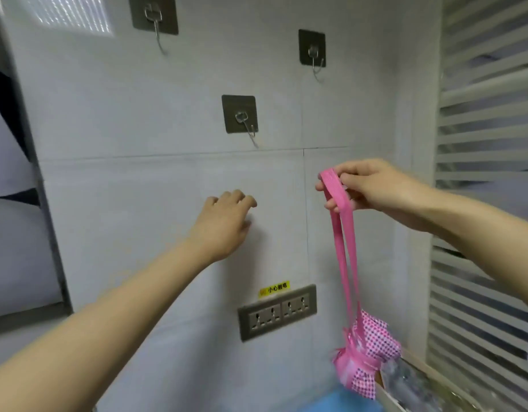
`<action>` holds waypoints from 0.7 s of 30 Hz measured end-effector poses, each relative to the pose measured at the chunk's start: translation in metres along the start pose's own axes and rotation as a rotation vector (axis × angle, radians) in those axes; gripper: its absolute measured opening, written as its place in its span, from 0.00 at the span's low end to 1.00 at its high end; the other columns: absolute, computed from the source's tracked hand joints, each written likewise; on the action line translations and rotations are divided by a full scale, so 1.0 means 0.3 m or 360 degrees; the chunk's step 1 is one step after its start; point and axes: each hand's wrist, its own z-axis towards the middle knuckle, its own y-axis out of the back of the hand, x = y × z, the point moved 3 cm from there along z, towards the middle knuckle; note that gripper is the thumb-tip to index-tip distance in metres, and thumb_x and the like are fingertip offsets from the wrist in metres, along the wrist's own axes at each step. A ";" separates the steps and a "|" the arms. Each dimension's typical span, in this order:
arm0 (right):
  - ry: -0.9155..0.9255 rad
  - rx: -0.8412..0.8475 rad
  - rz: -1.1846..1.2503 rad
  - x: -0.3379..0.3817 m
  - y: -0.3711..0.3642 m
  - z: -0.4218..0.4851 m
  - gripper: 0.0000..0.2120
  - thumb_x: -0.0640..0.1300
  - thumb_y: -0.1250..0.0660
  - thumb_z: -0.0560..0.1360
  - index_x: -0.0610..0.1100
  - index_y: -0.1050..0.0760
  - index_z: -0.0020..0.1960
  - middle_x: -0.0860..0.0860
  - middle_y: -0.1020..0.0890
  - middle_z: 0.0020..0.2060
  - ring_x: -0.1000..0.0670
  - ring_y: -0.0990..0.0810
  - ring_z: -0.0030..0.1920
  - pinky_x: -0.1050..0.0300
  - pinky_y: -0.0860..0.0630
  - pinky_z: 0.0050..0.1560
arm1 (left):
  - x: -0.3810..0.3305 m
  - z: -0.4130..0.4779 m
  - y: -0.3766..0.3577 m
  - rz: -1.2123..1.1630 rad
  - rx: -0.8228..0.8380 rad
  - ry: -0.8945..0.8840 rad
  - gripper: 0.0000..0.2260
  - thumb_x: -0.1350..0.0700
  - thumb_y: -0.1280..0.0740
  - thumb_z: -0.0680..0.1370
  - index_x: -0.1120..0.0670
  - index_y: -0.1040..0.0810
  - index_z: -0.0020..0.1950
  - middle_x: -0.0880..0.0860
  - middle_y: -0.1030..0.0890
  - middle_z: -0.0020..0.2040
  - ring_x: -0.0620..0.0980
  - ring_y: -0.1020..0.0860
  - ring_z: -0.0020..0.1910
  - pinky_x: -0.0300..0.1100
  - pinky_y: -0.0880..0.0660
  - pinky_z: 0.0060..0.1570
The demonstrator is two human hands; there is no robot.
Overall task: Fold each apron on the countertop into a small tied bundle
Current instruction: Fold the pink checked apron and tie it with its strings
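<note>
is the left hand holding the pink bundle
No, the right hand pinches the pink strap that the apron bundle hangs from; the left hand holds nothing.

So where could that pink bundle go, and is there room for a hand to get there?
All three wall hooks are bare. The wall between the lowest hook and the socket panel is open, with only the left hand there. Bottom right is crowded: the apron bundle, hung by its strap from the right hand, hangs beside a box.
</note>
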 end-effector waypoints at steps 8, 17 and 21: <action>0.0318 -0.0293 -0.0218 0.213 -0.018 0.303 0.10 0.31 0.42 0.78 0.38 0.24 0.53 0.44 0.19 0.41 0.52 0.16 0.33 0.62 0.19 0.38 | 0.309 0.203 0.258 0.0553 -0.0480 0.0183 0.14 0.67 0.38 0.74 0.60 0.26 0.59 0.60 0.27 0.56 0.60 0.29 0.53 0.51 0.36 0.48; 0.0821 -0.0395 -0.0576 0.442 -0.178 0.540 0.20 0.29 0.45 0.74 0.37 0.23 0.61 0.41 0.20 0.57 0.44 0.23 0.60 0.53 0.29 0.65 | 0.473 0.276 0.444 0.0699 -0.0731 0.0265 0.16 0.65 0.31 0.68 0.57 0.22 0.55 0.61 0.24 0.55 0.61 0.25 0.51 0.52 0.33 0.45; 0.1041 -0.0358 -0.0674 0.538 -0.245 0.607 0.22 0.29 0.46 0.77 0.40 0.29 0.68 0.44 0.24 0.65 0.49 0.28 0.66 0.66 0.38 0.64 | 0.516 0.267 0.482 0.0785 -0.0810 0.0284 0.13 0.58 0.37 0.71 0.56 0.22 0.55 0.59 0.24 0.55 0.60 0.24 0.49 0.50 0.33 0.44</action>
